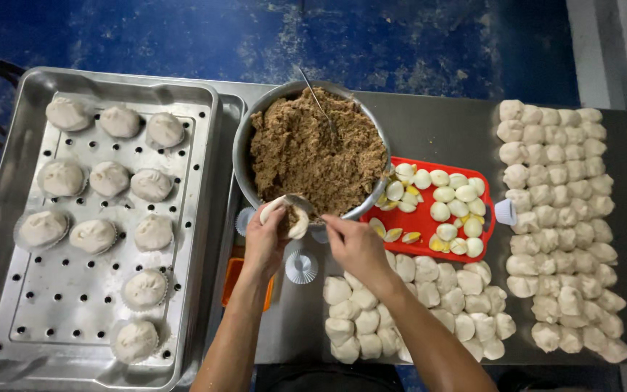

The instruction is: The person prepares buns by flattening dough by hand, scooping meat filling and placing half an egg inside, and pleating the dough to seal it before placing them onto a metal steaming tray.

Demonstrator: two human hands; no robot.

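My left hand [264, 243] cups a flattened white dough wrapper [287, 215] with brown filling in it, just below the rim of a round metal bowl [241, 156]. My right hand [353, 243] holds a metal spoon [298, 202] whose tip rests on the filling in the wrapper. The bowl is heaped with brown minced filling [313, 149], and a second spoon [318, 105] stands stuck in it.
A perforated metal tray [9, 218] at the left carries several finished buns [109, 178] in paper cups. A red tray [422, 218] holds egg pieces [448, 203]. Dough balls lie in a pile [415, 305] near me and in rows [564, 218] at the right. Paper cups [301, 267] sit below the bowl.
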